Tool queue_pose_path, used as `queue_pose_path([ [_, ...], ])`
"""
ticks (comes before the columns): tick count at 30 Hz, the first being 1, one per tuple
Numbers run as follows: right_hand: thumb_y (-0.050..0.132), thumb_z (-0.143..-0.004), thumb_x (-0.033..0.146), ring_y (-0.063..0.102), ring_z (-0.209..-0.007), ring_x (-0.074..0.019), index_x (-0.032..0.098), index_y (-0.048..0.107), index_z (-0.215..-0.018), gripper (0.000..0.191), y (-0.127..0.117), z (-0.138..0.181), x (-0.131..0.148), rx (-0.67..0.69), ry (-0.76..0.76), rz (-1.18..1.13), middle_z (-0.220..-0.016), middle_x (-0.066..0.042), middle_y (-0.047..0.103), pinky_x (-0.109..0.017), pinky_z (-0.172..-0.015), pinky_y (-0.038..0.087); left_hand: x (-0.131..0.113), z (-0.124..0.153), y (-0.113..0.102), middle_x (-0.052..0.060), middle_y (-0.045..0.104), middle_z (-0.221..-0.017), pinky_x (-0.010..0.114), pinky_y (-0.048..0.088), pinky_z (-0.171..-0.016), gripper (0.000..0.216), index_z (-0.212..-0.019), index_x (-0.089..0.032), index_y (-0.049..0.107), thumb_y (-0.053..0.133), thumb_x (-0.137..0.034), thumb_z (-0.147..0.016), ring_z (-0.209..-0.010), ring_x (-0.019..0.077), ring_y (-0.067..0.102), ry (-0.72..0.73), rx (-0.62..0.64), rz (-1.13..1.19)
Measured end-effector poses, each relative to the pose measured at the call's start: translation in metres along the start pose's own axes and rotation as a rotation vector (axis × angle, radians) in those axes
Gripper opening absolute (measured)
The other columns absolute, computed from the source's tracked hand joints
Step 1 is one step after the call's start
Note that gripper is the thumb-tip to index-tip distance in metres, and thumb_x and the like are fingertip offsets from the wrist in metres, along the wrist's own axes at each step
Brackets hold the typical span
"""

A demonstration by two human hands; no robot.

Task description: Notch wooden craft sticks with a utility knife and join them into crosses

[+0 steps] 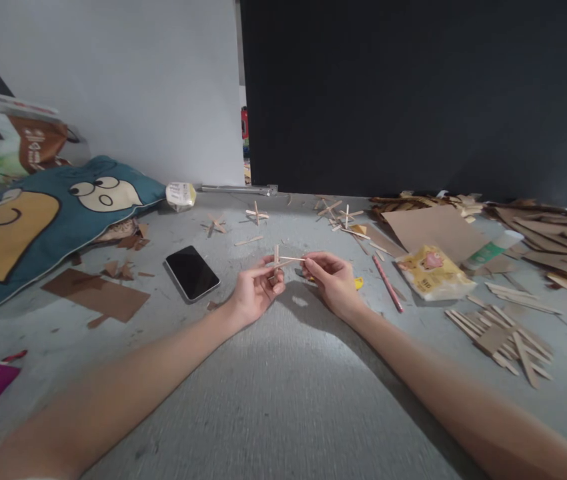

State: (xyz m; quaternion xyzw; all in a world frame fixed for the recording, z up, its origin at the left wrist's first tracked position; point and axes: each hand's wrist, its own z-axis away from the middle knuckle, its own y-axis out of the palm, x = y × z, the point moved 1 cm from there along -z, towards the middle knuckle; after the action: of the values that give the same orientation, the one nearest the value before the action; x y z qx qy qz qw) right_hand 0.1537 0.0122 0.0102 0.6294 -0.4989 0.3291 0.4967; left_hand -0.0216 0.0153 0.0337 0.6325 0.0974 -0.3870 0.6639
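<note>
Stick cross [278, 260] — right of phone [192, 272], pinched in grip of left hand [256, 287] and right hand [331, 280]; finished crosses [257, 214] beyond phone, loose sticks [506, 337] far right — seemingly midway.

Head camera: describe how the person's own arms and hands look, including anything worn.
The left forearm and right forearm are bare along their whole visible length, and no sleeves show. The left hand and right hand wear no gloves. No watch, bracelet or ring is visible on either wrist or on the fingers.

2 hands [256, 291] [332, 283], 1 phone [192, 272], 1 cushion [38, 220], 1 pencil [387, 283], 1 pkt [433, 272]
</note>
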Motion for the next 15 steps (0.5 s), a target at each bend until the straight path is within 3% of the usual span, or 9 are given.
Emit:
queue_pose_path([
  [7,0.086,-0.074,0.043,0.067,-0.072,-0.0161,0.026,0.082,-0.097,0.029,-0.0031,-0.0001,-0.0034,0.025,0.008,0.063,-0.081,-0.003,0.075,-0.032,-0.071,0.054,-0.0001,0.0018,0.0019,0.01,0.065,-0.06,0.023,0.041,-0.048,0.019,-0.087,-0.011,0.068,0.052,-0.003,-0.08,-0.048,0.0147,0.056,-0.005,0.021,0.007],
  [15,0.08,-0.082,0.042,0.049,-0.063,-0.0119,0.025,0.083,-0.101,0.026,-0.0023,0.0007,-0.0032,0.117,0.02,0.074,-0.07,0.001,0.064,-0.028,-0.06,0.038,-0.0008,0.0014,0.0005,0.008,0.062,-0.06,0.023,0.041,-0.048,0.018,-0.088,-0.01,0.067,0.052,-0.004,-0.08,-0.047,0.0136,0.054,-0.001,0.057,-0.014],
])
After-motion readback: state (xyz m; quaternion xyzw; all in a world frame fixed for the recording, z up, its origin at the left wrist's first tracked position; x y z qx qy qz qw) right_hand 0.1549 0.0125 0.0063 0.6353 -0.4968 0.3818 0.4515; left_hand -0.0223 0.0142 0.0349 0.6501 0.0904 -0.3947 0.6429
